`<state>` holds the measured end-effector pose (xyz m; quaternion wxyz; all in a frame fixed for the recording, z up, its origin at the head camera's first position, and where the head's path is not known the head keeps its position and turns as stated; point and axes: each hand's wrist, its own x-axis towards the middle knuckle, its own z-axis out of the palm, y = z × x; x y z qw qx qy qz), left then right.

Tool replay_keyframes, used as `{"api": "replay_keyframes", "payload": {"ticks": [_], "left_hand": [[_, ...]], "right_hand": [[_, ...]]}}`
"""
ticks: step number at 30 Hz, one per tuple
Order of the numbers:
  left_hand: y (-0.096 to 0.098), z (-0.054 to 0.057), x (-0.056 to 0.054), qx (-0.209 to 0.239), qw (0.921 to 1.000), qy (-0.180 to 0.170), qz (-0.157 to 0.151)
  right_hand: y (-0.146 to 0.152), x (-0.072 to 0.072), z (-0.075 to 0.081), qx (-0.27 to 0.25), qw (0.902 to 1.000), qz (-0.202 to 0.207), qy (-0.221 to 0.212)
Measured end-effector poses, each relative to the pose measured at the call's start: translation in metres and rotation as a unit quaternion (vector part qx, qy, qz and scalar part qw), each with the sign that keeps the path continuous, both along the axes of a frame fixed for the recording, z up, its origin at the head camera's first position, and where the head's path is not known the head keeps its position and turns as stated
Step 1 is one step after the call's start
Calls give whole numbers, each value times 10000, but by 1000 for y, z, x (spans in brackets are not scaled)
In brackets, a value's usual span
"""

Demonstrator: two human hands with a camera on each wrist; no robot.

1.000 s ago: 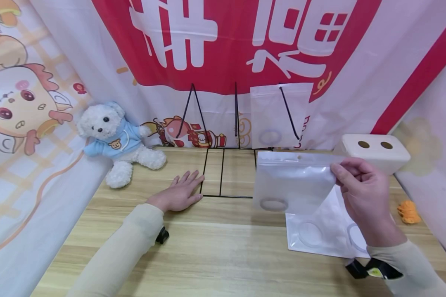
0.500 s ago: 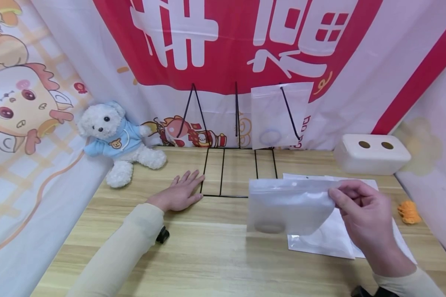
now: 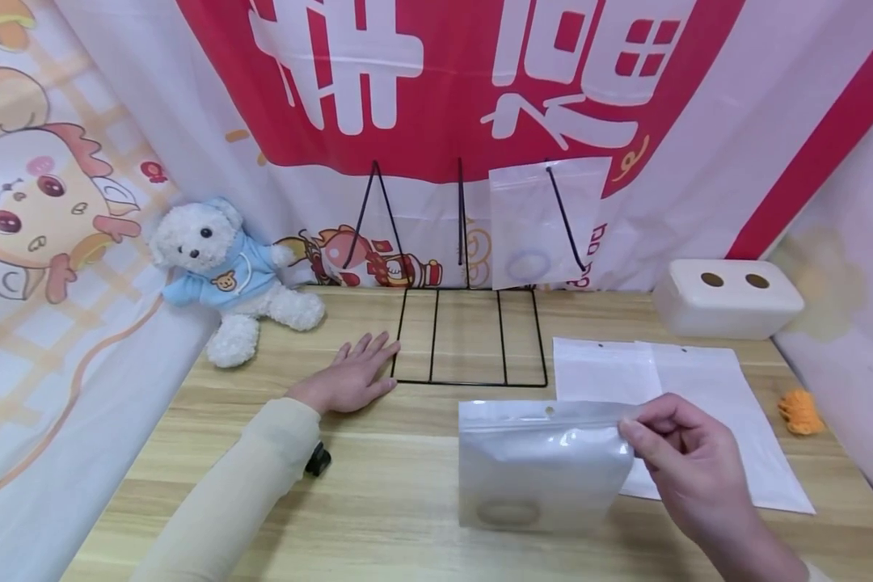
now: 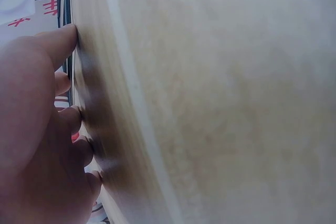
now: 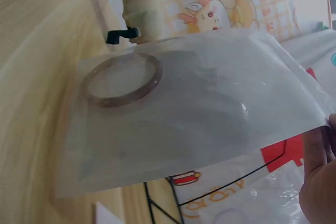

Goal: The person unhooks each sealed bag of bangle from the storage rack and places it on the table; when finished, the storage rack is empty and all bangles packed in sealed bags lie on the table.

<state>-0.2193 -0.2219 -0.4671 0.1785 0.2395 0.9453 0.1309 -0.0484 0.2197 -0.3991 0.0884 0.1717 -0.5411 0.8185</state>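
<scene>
My right hand [image 3: 698,473] pinches the top right corner of a translucent zip bag [image 3: 546,461], held upright in front of the wire rack. A bangle [image 5: 121,101] lies at the bottom of this bag in the right wrist view. My left hand [image 3: 352,377] rests on the tabletop with fingers spread, its fingertips at the left edge of the black wire rack [image 3: 469,384]. Another zip bag [image 3: 527,218] with a ring-shaped item inside hangs on the rack's right hook. White zip bags [image 3: 727,420] lie overlapping on the table, partly behind my right hand.
A white plush bear [image 3: 225,267] in a blue hoodie sits at the back left. At the back right stands a white box [image 3: 727,303] with two round holes. A small orange object [image 3: 800,412] lies near the right edge. Printed cloth [image 3: 436,149] encloses the table.
My right hand has brought the zip bag down, toward me and to the left, uncovering the rack's base and more of the bags on the table. My left hand has stayed put.
</scene>
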Motion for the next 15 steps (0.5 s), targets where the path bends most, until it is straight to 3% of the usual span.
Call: {"api": "replay_keyframes", "payload": {"ticks": [4,9,15], "left_hand": [[0,0,0,21,10000,-14,0],[-1,1,1,40,10000,4,-17],[-2,-1,0,57,10000,51,-42]], "right_hand": [[-3,-5,-2,320,9976,-322,-522],[-2,-23,-1,717,9908,-659,-941],[0,-46,-13,980,9860,-625,-1196]]}}
